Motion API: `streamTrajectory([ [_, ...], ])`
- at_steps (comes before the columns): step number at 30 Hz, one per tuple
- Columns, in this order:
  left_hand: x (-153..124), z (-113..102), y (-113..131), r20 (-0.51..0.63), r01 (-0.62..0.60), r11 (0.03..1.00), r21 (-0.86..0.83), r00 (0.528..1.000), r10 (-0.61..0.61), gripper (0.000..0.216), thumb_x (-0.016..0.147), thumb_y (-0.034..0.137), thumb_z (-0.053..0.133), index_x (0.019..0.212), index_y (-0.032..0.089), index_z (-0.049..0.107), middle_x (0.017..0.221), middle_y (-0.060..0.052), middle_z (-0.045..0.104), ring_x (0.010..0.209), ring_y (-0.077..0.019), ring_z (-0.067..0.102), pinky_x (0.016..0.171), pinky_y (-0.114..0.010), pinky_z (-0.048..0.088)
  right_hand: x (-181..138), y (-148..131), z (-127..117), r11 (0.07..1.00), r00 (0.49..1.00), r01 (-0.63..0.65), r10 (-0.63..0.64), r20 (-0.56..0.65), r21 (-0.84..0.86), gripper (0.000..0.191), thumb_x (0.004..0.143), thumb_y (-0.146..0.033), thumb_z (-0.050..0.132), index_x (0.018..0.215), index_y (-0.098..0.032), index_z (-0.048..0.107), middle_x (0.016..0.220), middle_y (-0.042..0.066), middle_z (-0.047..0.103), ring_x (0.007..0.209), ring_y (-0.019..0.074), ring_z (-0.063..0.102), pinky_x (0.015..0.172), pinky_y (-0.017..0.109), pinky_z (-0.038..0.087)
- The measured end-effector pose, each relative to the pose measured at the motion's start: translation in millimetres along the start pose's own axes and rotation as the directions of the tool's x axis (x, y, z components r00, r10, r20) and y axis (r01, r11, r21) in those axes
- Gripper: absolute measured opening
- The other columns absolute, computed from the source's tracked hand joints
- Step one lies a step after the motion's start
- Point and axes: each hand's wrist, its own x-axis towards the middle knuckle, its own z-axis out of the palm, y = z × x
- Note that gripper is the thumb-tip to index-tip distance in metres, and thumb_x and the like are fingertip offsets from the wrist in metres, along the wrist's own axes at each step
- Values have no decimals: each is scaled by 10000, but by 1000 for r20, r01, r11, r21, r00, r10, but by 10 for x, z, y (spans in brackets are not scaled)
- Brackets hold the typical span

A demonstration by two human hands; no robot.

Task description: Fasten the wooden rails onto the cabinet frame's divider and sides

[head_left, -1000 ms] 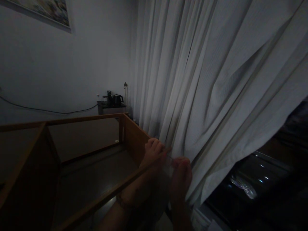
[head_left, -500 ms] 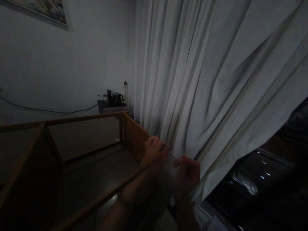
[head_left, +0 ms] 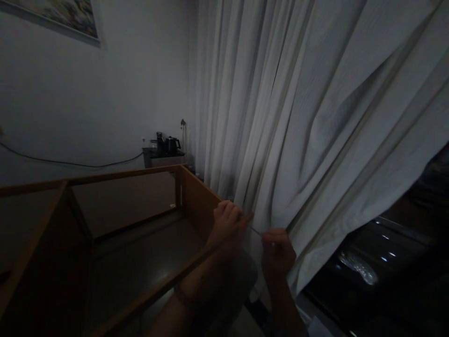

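The room is dim. My left hand [head_left: 226, 222] is closed over the near right corner of a wooden frame [head_left: 122, 175], a shelf-like box of brown boards lying on its side. My right hand [head_left: 277, 252] is closed in a pinch just right of that corner. It holds a thin rod-like tool [head_left: 257, 231] whose tip points at the corner by my left fingers. What the tool is I cannot make out in the dark.
A pale curtain [head_left: 315, 117] hangs in folds right behind my hands. A small side table with a dark kettle [head_left: 171, 145] stands at the far wall. A cable [head_left: 70, 163] runs along that wall. Dark glossy furniture [head_left: 379, 262] lies at the lower right.
My right hand has drawn away to the right and slightly down from the frame corner, and the thin tool now shows between the hands. My left hand stays on the corner.
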Motion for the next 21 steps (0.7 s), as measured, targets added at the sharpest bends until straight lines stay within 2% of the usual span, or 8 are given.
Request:
streamTrajectory([
  [2,2,-10,9,-4,-4,1000,-2,1000,4,175,860,319,397,813,207,523,831,-52,555,965,-244,451,797,-383,344,-15,-150,41,994,994,-105,105,-10,-23,291,874,-285,618,625,-207,490,556,-59,466,506,95,453,493,220,378],
  [3,3,-11,14,-9,1,1000,1,1000,-1,185,865,324,393,803,206,521,827,-53,557,962,-244,453,792,-383,344,-28,-243,68,972,972,-235,235,-11,-21,341,887,-320,598,601,-208,449,537,-73,413,480,84,400,468,207,346],
  [6,9,-17,28,-29,9,1000,9,1000,-9,217,879,336,381,776,203,518,817,-55,564,940,-242,463,774,-381,344,-74,-516,149,751,759,-650,650,40,118,417,880,-501,547,608,-223,398,510,-96,322,426,74,300,373,188,251],
  [8,9,-25,32,-17,-7,1000,0,1000,7,219,886,335,377,800,203,530,835,-55,573,951,-240,466,775,-379,348,-101,-625,179,616,638,-764,767,75,194,424,843,-569,556,640,-226,413,526,-98,327,434,75,299,371,181,269],
  [10,7,-25,28,0,-12,1000,-6,1000,12,210,887,328,382,823,204,539,853,-54,580,962,-239,465,778,-377,351,-114,-651,185,563,595,-792,798,93,235,428,819,-598,567,659,-227,425,546,-93,349,451,77,322,386,178,294],
  [12,6,-4,14,-3,5,1000,3,1000,-5,202,885,319,392,799,203,534,841,-51,579,955,-239,462,772,-374,349,-106,-614,177,582,614,-778,783,93,236,429,820,-596,570,657,-225,427,556,-88,363,464,78,337,400,179,306],
  [16,9,87,-36,-8,64,996,54,998,-64,194,879,287,415,730,203,507,799,-44,560,927,-234,460,782,-380,346,-37,-496,166,722,743,-667,664,89,183,418,864,-545,556,635,-215,441,558,-79,381,496,82,381,465,184,363],
  [21,2,152,-83,18,103,992,67,994,-104,154,858,279,444,733,207,498,801,-44,552,928,-238,451,787,-389,345,16,-420,162,814,841,-531,540,31,235,252,885,-474,579,886,-223,563,651,-57,508,546,95,487,512,199,408],
])
